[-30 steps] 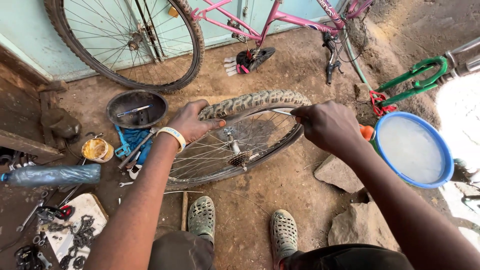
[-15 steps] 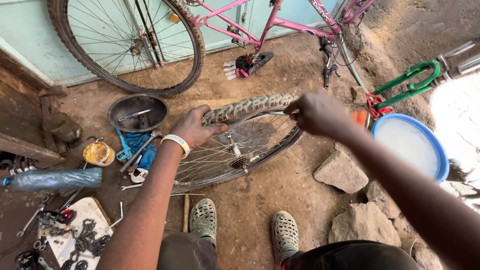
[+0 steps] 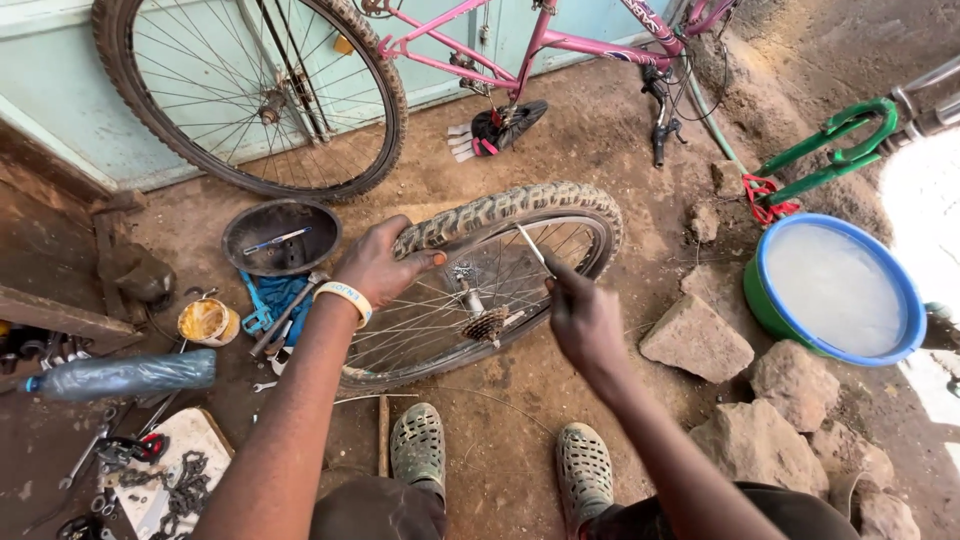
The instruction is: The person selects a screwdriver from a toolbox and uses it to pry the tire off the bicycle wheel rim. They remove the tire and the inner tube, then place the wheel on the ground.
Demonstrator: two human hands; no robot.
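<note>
A loose bicycle wheel (image 3: pixel 470 300) with a knobby tyre (image 3: pixel 520 205) and a rear sprocket stands tilted on the dirt in front of my feet. My left hand (image 3: pixel 380 262), with a white wristband, grips the tyre at the wheel's top left edge. My right hand (image 3: pixel 585 315) is over the spokes at the right and holds a thin metal tool (image 3: pixel 532 247) that points up toward the tyre's inner edge.
A pink bicycle (image 3: pixel 520 50) stands against the pale wall behind. A black bowl (image 3: pixel 282 236), a tin (image 3: pixel 208 321), blue tools, a plastic bottle (image 3: pixel 120 373) and a chain (image 3: pixel 180 490) lie at left. A green basin of water (image 3: pixel 835 290) and rocks (image 3: pixel 700 340) sit at right.
My right hand has come off the tyre's right side and moved down toward me over the spokes, now with the thin tool showing. My left hand stays on the tyre.
</note>
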